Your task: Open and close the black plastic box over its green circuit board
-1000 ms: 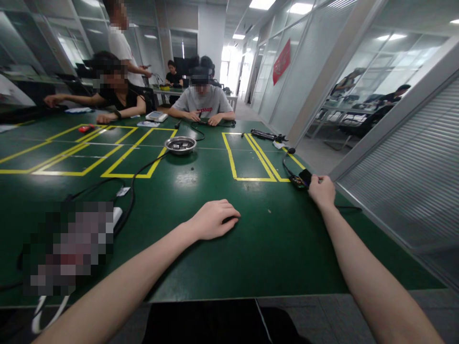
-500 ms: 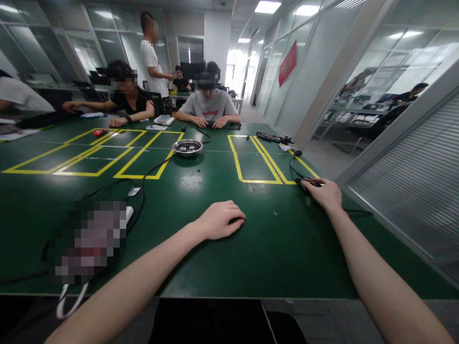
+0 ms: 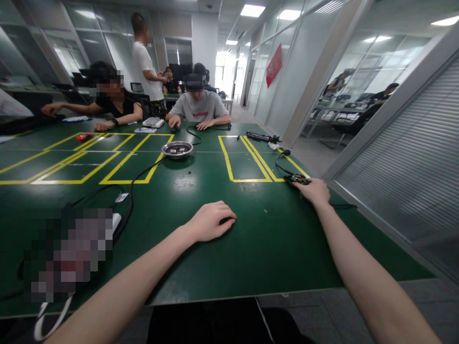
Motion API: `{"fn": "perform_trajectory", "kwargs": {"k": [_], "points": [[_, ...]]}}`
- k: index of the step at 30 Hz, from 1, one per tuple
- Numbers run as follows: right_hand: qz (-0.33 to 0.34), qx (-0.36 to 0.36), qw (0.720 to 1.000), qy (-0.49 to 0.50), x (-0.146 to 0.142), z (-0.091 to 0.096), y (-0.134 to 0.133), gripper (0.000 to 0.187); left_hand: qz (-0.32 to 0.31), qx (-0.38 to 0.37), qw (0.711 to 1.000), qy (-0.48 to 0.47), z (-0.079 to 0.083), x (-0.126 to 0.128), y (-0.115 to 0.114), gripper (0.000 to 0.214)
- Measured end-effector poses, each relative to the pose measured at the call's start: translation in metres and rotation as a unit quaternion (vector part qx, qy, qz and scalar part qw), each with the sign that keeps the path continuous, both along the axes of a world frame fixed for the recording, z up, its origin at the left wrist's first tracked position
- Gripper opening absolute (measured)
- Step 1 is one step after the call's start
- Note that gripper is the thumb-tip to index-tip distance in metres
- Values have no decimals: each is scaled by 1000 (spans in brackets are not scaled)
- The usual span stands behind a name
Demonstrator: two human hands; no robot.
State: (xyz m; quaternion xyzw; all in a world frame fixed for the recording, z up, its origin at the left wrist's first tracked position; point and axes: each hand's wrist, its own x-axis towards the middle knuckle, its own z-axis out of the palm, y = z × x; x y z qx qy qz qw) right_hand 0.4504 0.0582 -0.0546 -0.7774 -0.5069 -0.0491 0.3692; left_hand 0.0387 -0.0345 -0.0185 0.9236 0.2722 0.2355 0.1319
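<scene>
My left hand lies palm down on the green table, its thumb apart from the loosely bent fingers and no object seen under it. Farther to the right, my right hand reaches to the yellow tape lines. Its fingers are around a small dark object with coloured bits, which rests at the table surface. What exactly this object is, I cannot make out, and my hand hides part of it. A black cable with a round end lies just beyond it.
A metal bowl holds several small shiny pieces. A blurred-out bag-like item and black cables lie on the left. A folded black tripod-like object lies at the back right. A person in a grey shirt sits opposite.
The view has turned a little to the right, so the scene sits farther left. More of the dark object shows at my right hand. My left hand keeps its place on the table.
</scene>
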Motion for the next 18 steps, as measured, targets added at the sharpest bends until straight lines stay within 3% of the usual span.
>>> {"fn": "perform_trajectory", "kwargs": {"k": [6, 8, 11, 14, 18], "points": [[17, -85, 996, 15, -24, 17, -3, 36, -6, 7, 1000, 2, -3, 0, 2, 20], [66, -110, 991, 22, -42, 22, -5, 31, -3, 8, 1000, 4, -3, 0, 2, 20], [217, -101, 971, 19, -79, 23, -12, 27, 10, 16, 1000, -1, -2, 0, 3, 19], [417, -70, 906, 28, -125, 23, -30, 25, 36, 36, 998, -34, 2, -2, 3, 22], [643, -76, 760, 60, -176, 28, -67, 19, 31, 42, 998, -34, 7, -8, 1, 36]]}}
